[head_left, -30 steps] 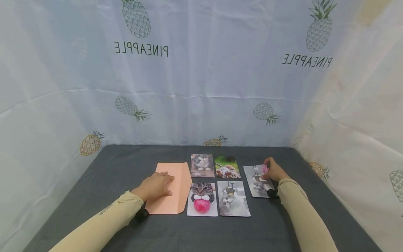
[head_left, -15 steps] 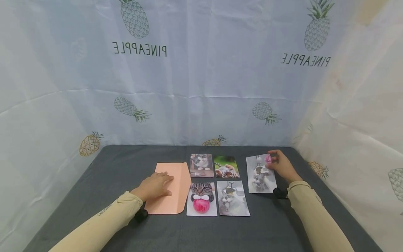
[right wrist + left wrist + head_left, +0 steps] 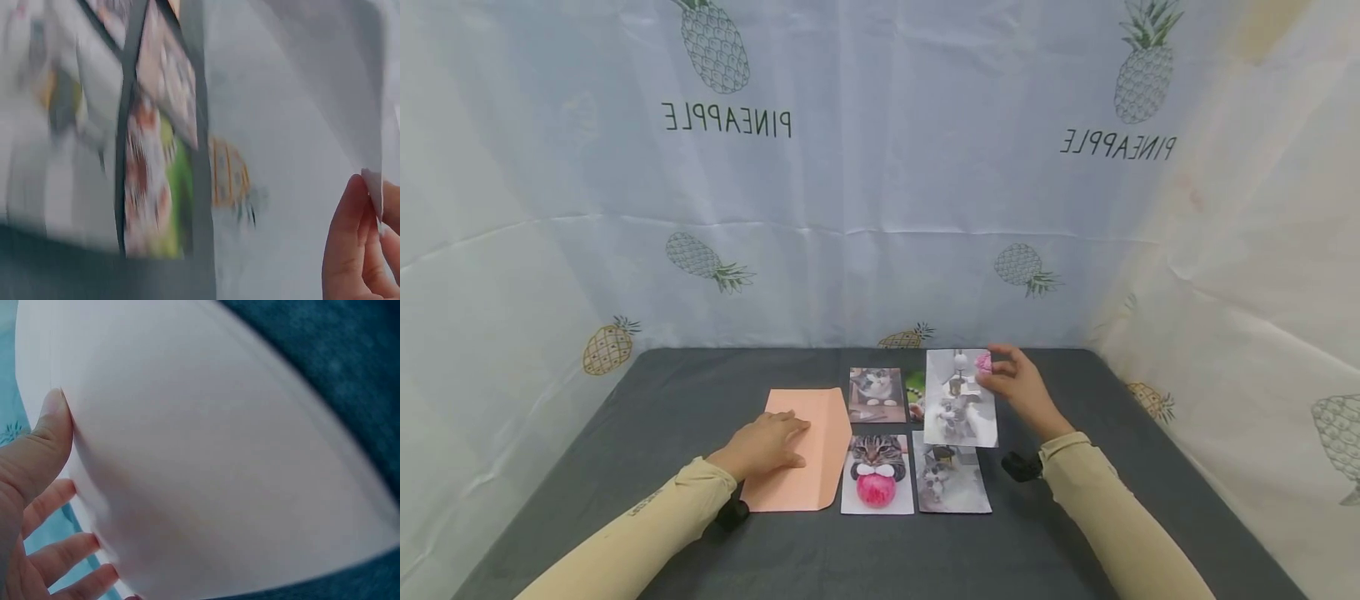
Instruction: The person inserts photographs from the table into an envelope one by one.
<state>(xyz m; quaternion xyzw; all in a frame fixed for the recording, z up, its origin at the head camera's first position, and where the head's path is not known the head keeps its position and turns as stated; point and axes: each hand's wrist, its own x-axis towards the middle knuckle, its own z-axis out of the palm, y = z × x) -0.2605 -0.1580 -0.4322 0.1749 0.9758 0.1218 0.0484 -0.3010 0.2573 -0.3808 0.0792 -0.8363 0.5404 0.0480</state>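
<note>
My right hand [image 3: 1021, 387] pinches a photo card [image 3: 958, 400] by its upper right edge. The card, a pale picture of a cat with a pink patch in one corner, is held up off the table. It covers most of the tiger cub photo [image 3: 915, 395] and the top of a similar grey-white cat photo [image 3: 953, 489]. In the right wrist view, thumb and fingers meet on the thin card [image 3: 356, 81]. At left, my left hand [image 3: 763, 443] rests with spread fingers on a peach envelope [image 3: 786, 492], its flap side toward the photos.
Beside the envelope lie a cat photo [image 3: 877, 396] at the back and a tabby photo with a pink ball [image 3: 877, 475] in front. All lie on a dark grey tablecloth [image 3: 850, 558]. A pineapple-print curtain [image 3: 850, 183] closes off the back and sides.
My right hand has lifted the photo card from the right of the group and carried it left, over the tiger cub photo. The left hand has stayed on the envelope.
</note>
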